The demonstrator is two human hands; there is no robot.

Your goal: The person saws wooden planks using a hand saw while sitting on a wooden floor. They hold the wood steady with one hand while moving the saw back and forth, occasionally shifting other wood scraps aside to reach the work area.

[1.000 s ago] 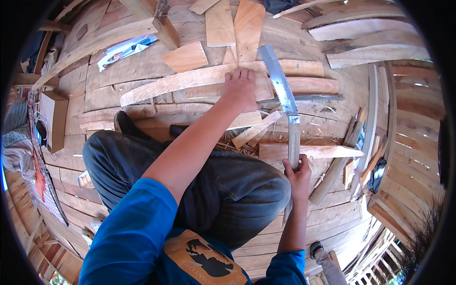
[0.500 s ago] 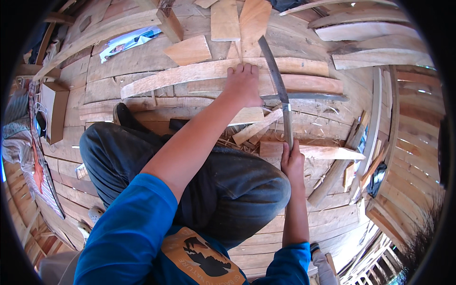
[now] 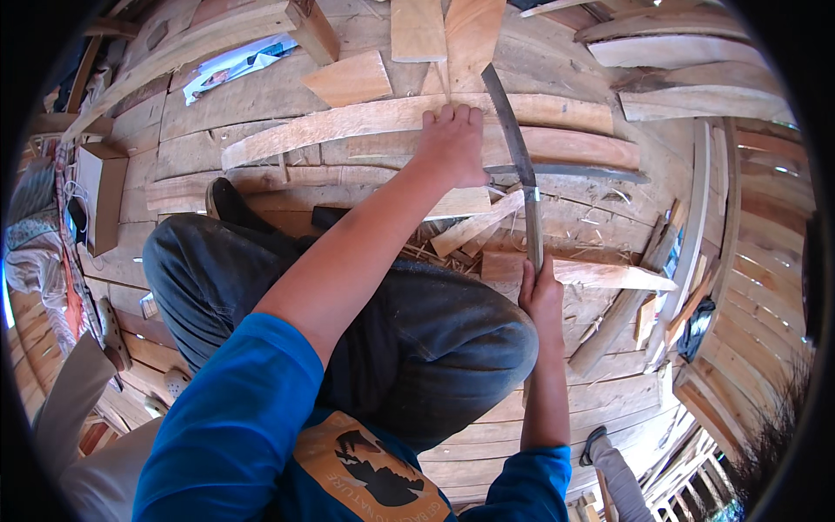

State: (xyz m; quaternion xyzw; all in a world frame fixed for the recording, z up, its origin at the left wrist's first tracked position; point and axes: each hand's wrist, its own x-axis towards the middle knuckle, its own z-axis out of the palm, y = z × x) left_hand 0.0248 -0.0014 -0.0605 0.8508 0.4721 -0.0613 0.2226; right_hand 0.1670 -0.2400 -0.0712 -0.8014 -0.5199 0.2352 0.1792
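A long, pale wooden plank (image 3: 348,123) lies crosswise in front of me, its upper edge bowed in this view. My left hand (image 3: 451,146) presses on it, fingers curled over its far edge. My right hand (image 3: 543,294) is wrapped round the long, straight handle of a hand saw (image 3: 513,130). The toothed, slightly curved blade points away from me and lies across the plank, right of my left hand. Whether its teeth have cut in, I cannot tell. Beneath the blade runs a dark, flat strip (image 3: 583,172), beside a reddish board (image 3: 574,148).
Offcuts (image 3: 348,80) and boards lie beyond the plank; a pointed piece (image 3: 609,274) lies near my right hand. Long boards (image 3: 696,56) are stacked far right. A cardboard box (image 3: 103,196) stands left. Other people's legs (image 3: 74,391) show lower left and lower right (image 3: 617,474).
The view has shifted slightly. Both hands and the saw keep nearly the same place on the plank. Another person's leg has come in at lower left, and the leg at lower right has moved.
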